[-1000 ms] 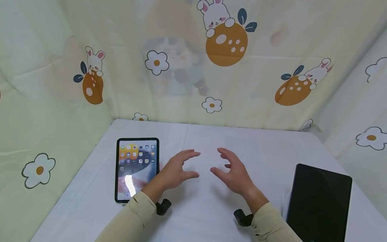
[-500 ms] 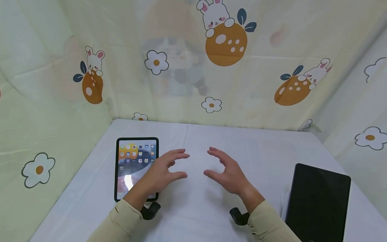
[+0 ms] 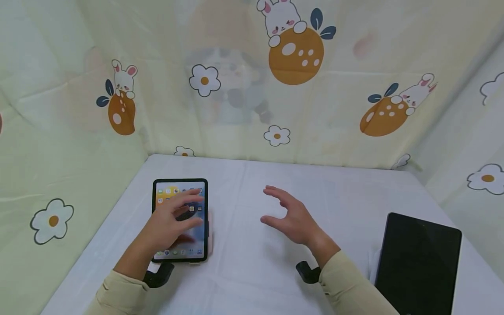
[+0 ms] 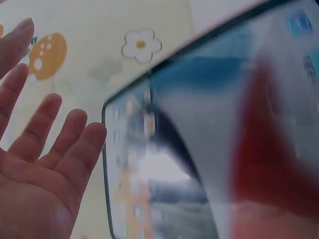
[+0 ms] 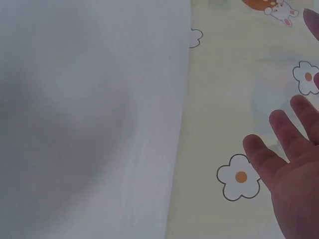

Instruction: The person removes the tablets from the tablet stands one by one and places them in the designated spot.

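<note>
A tablet with a lit screen (image 3: 198, 240) lies at the left of the table, app icons showing on it; its screen (image 4: 199, 124) fills much of the left wrist view, blurred. Over this tablet is my left hand (image 3: 167, 225), fingers apart and holding nothing; whether it touches the screen I cannot tell. Near the table's middle, my right hand (image 3: 293, 218) hovers above the cloth with thumb and fingers spread and nothing between them. In the right wrist view the right hand (image 5: 294, 174) appears at the right edge, its fingers loosely extended.
A second tablet with a dark screen (image 3: 419, 262) lies at the right front, something pale beside its left edge. A white cloth covers the table (image 3: 244, 271). Patterned curtains (image 3: 232, 144) hang behind and at both sides. Something pinkish shows along the lit tablet's right edge.
My left hand has moved left from beside the lit tablet to over its screen. The right hand has shifted slightly left. Both tablets have stayed in place.
</note>
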The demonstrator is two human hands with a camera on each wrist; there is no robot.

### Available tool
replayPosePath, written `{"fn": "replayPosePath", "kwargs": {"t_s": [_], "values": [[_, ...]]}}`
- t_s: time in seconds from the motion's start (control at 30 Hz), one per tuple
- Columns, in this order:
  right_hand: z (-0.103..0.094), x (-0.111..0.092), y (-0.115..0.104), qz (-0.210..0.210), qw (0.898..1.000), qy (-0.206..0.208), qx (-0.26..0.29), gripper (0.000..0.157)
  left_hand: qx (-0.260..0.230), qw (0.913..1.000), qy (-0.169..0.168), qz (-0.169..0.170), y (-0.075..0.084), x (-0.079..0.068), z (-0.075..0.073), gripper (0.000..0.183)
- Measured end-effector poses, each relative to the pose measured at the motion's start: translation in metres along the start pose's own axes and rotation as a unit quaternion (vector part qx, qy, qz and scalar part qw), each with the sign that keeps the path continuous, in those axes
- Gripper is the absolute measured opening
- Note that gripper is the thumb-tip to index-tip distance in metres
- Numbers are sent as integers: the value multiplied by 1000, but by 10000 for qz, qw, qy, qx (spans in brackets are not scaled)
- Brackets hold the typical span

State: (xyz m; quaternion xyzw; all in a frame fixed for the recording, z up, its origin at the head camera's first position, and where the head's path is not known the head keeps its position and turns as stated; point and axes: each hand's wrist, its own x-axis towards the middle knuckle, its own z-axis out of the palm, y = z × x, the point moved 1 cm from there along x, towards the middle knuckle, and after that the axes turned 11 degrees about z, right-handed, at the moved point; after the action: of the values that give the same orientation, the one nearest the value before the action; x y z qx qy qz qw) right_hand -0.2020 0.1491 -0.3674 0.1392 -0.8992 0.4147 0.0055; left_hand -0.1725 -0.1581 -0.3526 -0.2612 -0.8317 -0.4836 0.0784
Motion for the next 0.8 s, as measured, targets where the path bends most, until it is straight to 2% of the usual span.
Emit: {"fn": "replayPosePath", "kwargs": {"t_s": [0.17,0.23,0.37,0.6,0.8], "values": [[-10,6,-2,-164,9998,11,-82,62,419,9986,177,-256,-7,-11,-18,43],[-11,8,-4,-126,9999,-44,-47,63,603,9966,241,-516,-11,-16,-26,42],[-8,12,-6,-10,9998,-209,37,63,909,9916,407,-828,-19,-23,-41,41],[3,20,-12,2,9988,-377,303,62,905,9898,749,-807,-37,-26,-56,44],[15,29,-13,43,9975,-587,390,59,929,9870,820,-1020,-51,-27,-64,47]]}}
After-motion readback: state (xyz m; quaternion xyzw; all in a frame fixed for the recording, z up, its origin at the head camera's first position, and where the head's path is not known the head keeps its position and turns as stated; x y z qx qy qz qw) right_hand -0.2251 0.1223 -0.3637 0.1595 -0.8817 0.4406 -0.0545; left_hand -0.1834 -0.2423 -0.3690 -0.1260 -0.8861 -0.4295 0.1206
